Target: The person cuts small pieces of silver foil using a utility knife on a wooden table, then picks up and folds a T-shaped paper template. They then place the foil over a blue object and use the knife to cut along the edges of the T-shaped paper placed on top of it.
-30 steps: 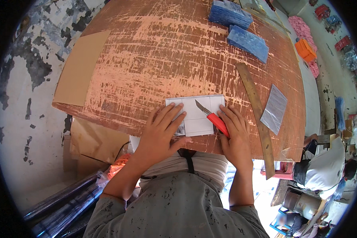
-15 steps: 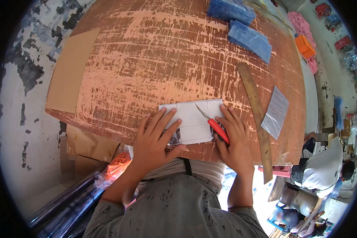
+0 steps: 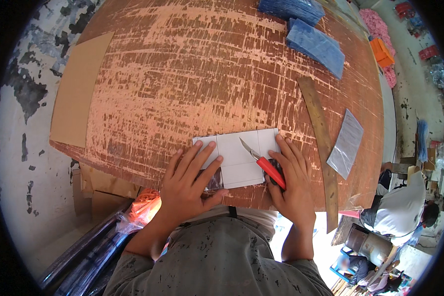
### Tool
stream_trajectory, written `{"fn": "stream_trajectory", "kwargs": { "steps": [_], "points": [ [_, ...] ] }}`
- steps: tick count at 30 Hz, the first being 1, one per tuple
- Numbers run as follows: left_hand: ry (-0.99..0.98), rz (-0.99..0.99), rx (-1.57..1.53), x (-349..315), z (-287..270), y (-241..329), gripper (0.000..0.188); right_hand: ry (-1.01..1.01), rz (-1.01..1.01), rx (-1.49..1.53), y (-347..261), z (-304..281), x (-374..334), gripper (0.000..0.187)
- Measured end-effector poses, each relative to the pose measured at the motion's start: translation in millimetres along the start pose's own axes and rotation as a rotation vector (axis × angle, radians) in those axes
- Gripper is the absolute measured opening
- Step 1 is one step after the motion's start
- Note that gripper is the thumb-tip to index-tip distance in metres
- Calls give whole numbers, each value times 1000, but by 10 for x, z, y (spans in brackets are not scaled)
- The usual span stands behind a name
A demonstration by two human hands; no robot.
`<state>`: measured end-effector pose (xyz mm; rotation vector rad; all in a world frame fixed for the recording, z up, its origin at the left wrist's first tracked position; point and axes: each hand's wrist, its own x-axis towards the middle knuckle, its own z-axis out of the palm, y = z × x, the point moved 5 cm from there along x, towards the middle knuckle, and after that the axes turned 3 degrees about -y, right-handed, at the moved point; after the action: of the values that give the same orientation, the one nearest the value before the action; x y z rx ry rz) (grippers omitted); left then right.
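Note:
A white paper template [image 3: 239,148] with ruled lines lies near the table's front edge. Dark, shiny film [image 3: 214,181] shows at its lower left corner. My left hand [image 3: 190,172] rests on the template's left side, palm down, fingers spread and empty. Over its right edge lies my right hand [image 3: 296,180], fingers stretched forward. A red-handled craft knife [image 3: 270,171] is held between its thumb and index finger, the blade pointing up and left above the paper. The handle's rear end is partly hidden by that hand.
Right of my hands are a long worn ruler [image 3: 319,148] and a clear plastic sheet [image 3: 346,143]. Stacks of blue plastic sheets [image 3: 315,47] sit at the far right. Cardboard [image 3: 81,91] lies at left. Another person [image 3: 397,209] is at lower right, beyond the table.
The table and its contents sit slightly differently in view. Both hands remain on the template, and the knife stays in my right hand.

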<state>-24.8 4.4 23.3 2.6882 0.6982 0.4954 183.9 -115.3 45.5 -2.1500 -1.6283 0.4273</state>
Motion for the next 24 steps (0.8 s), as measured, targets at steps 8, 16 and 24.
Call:
{"fn": "stream_trajectory", "kwargs": {
  "steps": [8,16,24],
  "points": [
    [-6,-2,51,-10,-11,-9,62,-6,-4,-13,-18,22,0,68],
    [-14,-20,18,-19,-5,-11,64,-8,5,13,3,46,-11,67],
    [9,-27,-4,-27,8,-30,62,-3,8,-9,-8,59,0,66]
  ]
}}
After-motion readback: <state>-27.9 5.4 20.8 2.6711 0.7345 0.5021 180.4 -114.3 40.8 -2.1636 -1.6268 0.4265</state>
